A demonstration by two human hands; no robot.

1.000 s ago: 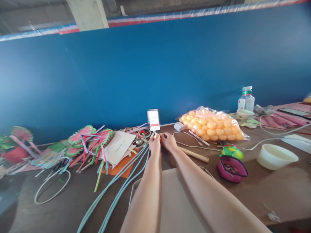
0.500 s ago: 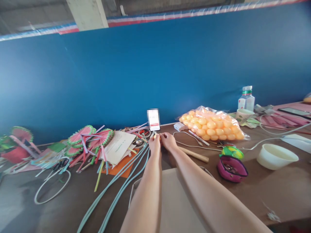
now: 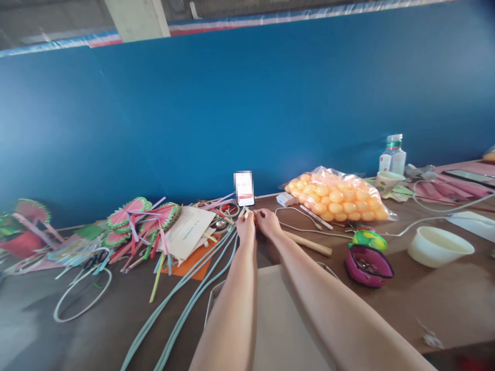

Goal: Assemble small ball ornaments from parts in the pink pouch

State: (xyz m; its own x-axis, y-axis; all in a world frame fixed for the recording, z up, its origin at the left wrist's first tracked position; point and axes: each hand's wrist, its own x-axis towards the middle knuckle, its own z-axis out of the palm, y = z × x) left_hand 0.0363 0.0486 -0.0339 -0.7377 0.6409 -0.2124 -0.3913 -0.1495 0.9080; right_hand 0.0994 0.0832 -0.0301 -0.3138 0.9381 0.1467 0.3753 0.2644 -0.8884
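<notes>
My left hand (image 3: 245, 227) and my right hand (image 3: 267, 223) are close together at the middle of the table, both with fingers closed. Between the fingertips shows a bit of a small orange-yellow thing (image 3: 248, 214), mostly covered by the left hand; its kind cannot be made out. Just beyond the hands a phone (image 3: 243, 189) with a lit screen leans upright against the blue panel. Pale blue-green cords (image 3: 209, 271) run past the left wrist. A wooden stick (image 3: 308, 243) lies to the right of my right hand.
At right, a clear bag of orange balls (image 3: 340, 198), a purple pouch (image 3: 369, 268), a white bowl (image 3: 441, 246) and a bottle (image 3: 393, 157). Pink-and-green paper fans (image 3: 129, 214), papers (image 3: 189, 229) and a looped white cable (image 3: 62, 314) at left. A flat box (image 3: 284, 319) lies beneath my forearms.
The whole view has shifted very slightly. Both hands stay together in the same place, with only small finger movement around the orange-yellow thing.
</notes>
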